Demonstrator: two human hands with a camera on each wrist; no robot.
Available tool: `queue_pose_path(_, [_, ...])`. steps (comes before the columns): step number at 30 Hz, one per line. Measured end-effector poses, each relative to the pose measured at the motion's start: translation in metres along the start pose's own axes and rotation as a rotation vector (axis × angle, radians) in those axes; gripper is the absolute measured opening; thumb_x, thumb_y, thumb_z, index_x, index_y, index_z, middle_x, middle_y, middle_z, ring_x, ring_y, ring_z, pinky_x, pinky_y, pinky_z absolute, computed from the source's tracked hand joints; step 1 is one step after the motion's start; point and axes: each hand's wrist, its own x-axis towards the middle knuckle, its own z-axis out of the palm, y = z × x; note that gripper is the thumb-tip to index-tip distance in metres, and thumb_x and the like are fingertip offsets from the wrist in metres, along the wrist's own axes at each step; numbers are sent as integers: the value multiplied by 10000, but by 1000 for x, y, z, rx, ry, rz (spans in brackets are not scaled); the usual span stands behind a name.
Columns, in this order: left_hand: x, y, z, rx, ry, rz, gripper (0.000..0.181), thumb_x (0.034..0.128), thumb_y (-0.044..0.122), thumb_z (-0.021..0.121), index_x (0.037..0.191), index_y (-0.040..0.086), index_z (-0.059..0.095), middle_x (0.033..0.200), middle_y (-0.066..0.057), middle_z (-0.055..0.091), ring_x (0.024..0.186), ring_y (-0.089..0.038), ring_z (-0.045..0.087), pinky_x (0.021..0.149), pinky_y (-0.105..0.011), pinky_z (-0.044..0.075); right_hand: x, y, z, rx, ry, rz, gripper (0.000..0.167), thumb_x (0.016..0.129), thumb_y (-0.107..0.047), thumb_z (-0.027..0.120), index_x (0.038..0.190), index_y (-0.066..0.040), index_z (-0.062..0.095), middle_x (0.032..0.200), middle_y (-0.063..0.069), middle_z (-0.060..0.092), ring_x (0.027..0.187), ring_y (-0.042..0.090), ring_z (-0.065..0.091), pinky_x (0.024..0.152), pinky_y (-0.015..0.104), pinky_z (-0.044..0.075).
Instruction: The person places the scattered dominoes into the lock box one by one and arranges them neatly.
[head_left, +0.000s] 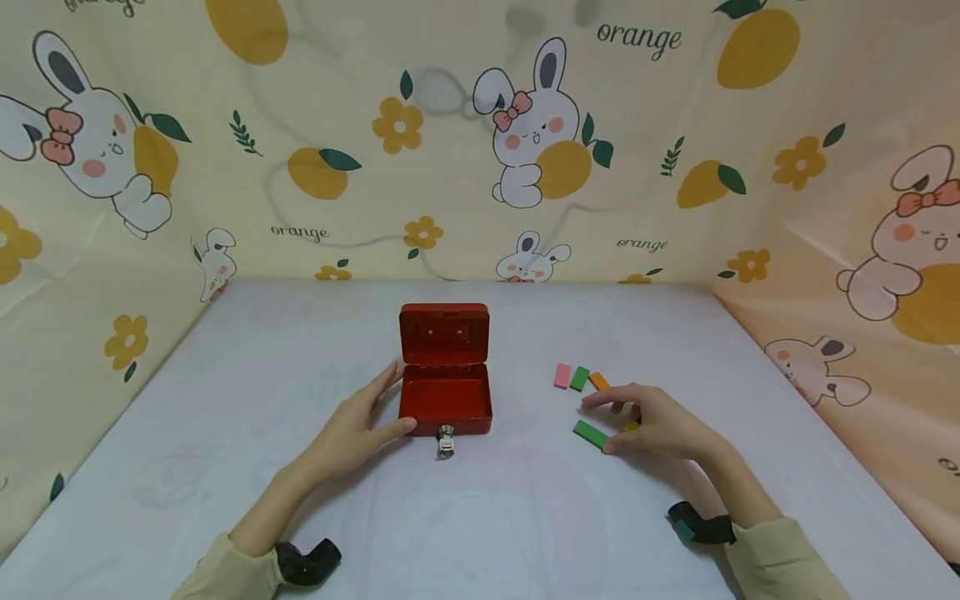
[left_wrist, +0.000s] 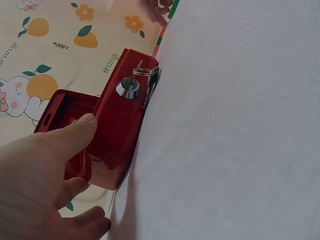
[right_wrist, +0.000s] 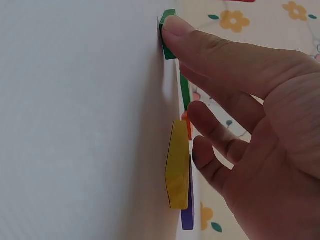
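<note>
A small red metal cash box [head_left: 447, 423] stands with its lid [head_left: 444, 333] raised; nothing shows inside. A key on a ring [left_wrist: 142, 71] sits in its front lock [left_wrist: 128, 89]. My left hand [head_left: 360, 425] lies along the box's left side, thumb on the front left corner, fingers loosely extended. My right hand [head_left: 656, 423] is over the blocks at the right. Its thumb touches the near end of a green block [head_left: 590, 433], while the index finger reaches out above, apart from the block. A yellow block [right_wrist: 177, 165] is partly hidden under this hand in the head view.
Beyond the right hand lie a pink block [head_left: 562, 376], another green block [head_left: 579, 378] and an orange block [head_left: 598, 381]. A purple block [right_wrist: 188, 215] shows behind the yellow one. White cloth [head_left: 510, 517] covers the table; printed curtains [head_left: 442, 183] enclose its back and sides.
</note>
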Motion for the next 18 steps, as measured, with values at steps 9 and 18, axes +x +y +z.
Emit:
queue_pose_path(9, [0,2,1,-1,13,-14,872,846,388,722,1533,179,228,1492,-48,382,1254,-305,484,1006,-580,372,3,-4,0,102,-95,-89,549,741,-211,837,1253,-207,636,1060,-24,654,891,211,591,784,308,532])
queue_pose_path(18, [-2,5,1,-2,14,-24,823,858,379,712,1517,149,277,1492,-64,379,1244,-322,495,1016,-573,363,4,-5,2,160,-137,-87,542,765,-153,816,1268,-212,625,1176,-56,644,967,195,610,820,326,535])
